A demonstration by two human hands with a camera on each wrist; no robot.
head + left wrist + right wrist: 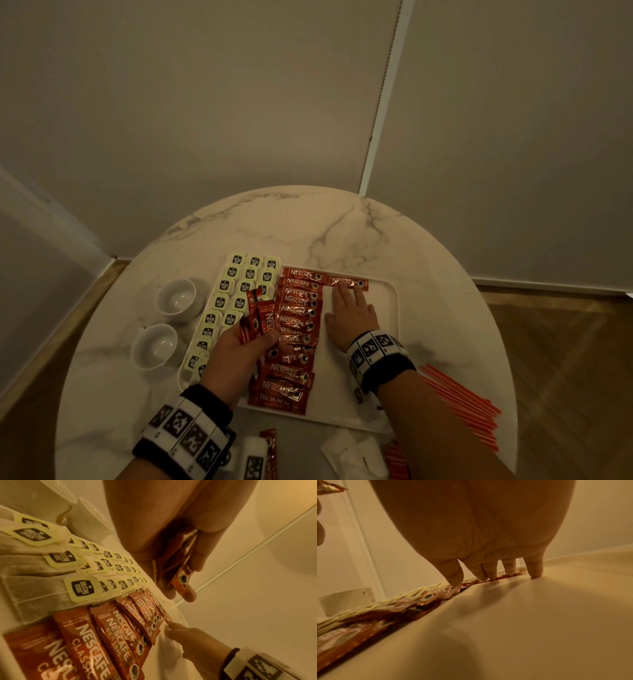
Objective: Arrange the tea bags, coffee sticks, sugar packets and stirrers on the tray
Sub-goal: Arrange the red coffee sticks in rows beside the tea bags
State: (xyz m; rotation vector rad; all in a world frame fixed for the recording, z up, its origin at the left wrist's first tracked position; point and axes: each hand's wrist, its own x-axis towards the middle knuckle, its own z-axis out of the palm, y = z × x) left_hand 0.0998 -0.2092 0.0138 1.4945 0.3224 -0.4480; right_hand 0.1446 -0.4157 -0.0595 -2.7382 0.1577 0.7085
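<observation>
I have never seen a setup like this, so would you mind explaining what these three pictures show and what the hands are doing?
No machine here: a person wears one camera on the head and one on each wrist, on the patterned bands. The wide picture looks down from the head at a round marble table. On it lies a white tray with rows of tea bags and a column of red coffee sticks. The left hand grips a bundle of coffee sticks, seen close up in the left wrist picture. The right hand presses straight fingers on a single stick at the tray's far edge. Two white cups and red stirrers lie off the tray.
</observation>
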